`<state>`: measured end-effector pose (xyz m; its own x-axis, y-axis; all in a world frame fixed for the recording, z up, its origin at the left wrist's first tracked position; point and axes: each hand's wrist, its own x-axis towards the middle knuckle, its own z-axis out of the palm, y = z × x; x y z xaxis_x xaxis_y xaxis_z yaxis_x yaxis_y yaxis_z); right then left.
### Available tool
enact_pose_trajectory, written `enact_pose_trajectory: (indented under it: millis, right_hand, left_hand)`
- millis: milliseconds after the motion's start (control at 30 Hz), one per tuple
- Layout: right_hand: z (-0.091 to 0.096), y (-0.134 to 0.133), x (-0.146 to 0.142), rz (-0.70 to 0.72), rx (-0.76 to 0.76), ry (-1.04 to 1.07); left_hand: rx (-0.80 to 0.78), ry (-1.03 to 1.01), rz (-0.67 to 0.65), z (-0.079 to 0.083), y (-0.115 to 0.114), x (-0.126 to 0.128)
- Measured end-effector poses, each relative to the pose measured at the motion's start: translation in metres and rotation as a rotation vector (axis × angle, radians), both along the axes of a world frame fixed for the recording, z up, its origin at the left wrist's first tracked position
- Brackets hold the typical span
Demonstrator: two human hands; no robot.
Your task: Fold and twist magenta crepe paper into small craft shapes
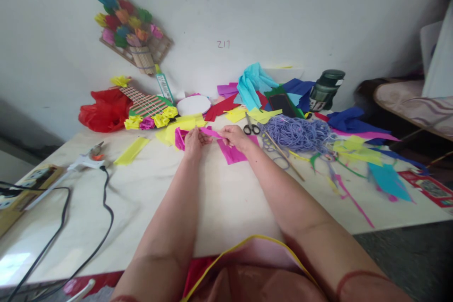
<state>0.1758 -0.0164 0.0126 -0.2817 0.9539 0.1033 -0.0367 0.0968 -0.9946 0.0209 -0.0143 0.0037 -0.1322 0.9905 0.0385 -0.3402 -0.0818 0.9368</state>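
Over the middle of the table, a magenta crepe paper strip (211, 132) is stretched between my two hands. My left hand (195, 143) is closed on its left end, where gathered magenta paper (180, 138) bulges out beside the fingers. The strip's right end is pinched by my right hand (234, 138) between thumb and fingers. Below my right hand lies a flat magenta paper piece (231, 155). Black-handled scissors (251, 129) rest just to the right of that hand. Yellow crepe paper (187, 125) spreads behind my left hand.
At left are a glue gun (90, 161) with a black cord and a power strip (30, 184). Purple yarn (299, 134), a thin stick (285, 156) and paper scraps lie right. A dark green bottle (327, 89) and a flower-trimmed woven piece (150, 104) stand near the wall.
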Motion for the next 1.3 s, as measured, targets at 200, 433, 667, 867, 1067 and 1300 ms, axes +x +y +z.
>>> enact_pose_trajectory:
  millis: [200, 433, 667, 867, 1067, 1300]
  right_hand:
    - [-0.002, 0.001, -0.003, -0.056, 0.009, 0.034]
    - [-0.005, 0.001, -0.007, 0.013, 0.004, -0.019]
    - [-0.004, -0.002, -0.003, 0.084, 0.001, -0.076]
    - [0.004, -0.007, -0.008, -0.011, 0.049, -0.145]
    - [0.007, -0.009, -0.011, -0.053, 0.047, -0.188]
    - [0.004, -0.008, -0.011, -0.039, 0.027, -0.152]
  left_hand:
    - [-0.024, 0.088, -0.155, 0.001, -0.004, 0.004]
    - [0.074, 0.133, -0.206, -0.010, 0.001, 0.003]
    - [0.087, 0.176, -0.194, -0.009, 0.000, 0.001]
    - [0.084, 0.158, -0.173, -0.010, 0.000, 0.003]
    - [0.083, 0.127, -0.085, -0.008, 0.001, 0.003]
    - [0.099, 0.078, 0.016, -0.012, 0.005, 0.000]
